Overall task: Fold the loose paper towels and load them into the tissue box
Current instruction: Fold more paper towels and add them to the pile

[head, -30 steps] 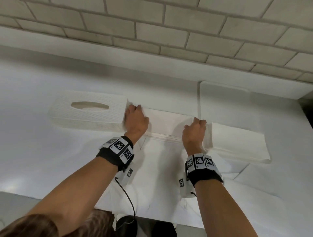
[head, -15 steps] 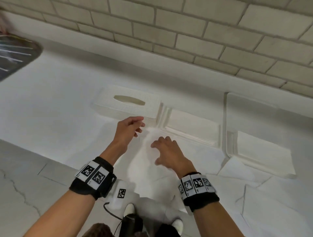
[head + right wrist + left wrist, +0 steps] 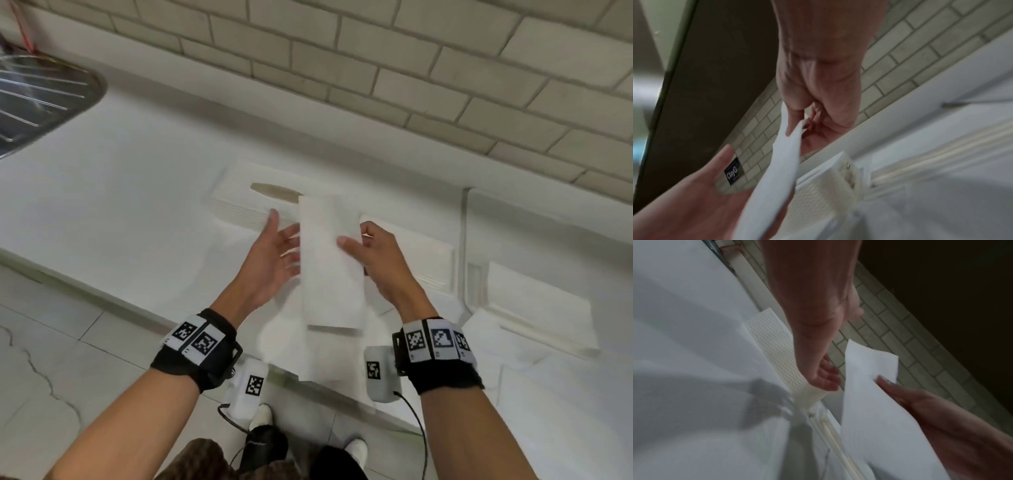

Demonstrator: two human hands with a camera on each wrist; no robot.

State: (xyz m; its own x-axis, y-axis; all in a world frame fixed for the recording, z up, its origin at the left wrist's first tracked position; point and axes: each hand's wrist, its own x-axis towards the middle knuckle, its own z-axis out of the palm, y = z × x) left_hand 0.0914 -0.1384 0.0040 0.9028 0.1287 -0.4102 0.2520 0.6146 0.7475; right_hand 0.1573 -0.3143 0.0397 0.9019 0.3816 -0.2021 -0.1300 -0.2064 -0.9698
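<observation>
Above the counter: a person's two hands lift one long, folded white paper towel (image 3: 330, 260) clear of the white countertop (image 3: 113, 192).
Right hand (image 3: 380, 263): thumb on the strip's front, fingers curled behind, pinching its right edge.
Left hand (image 3: 270, 260): palm turned inward, fingers straight and spread, fingertips at the strip's left edge; actual contact unclear.
Beyond the fingertips: a white textured tissue box (image 3: 239, 202) with an oval slot, on the counter.
Right of the fingers: stacks of folded white towels (image 3: 534, 305).
</observation>
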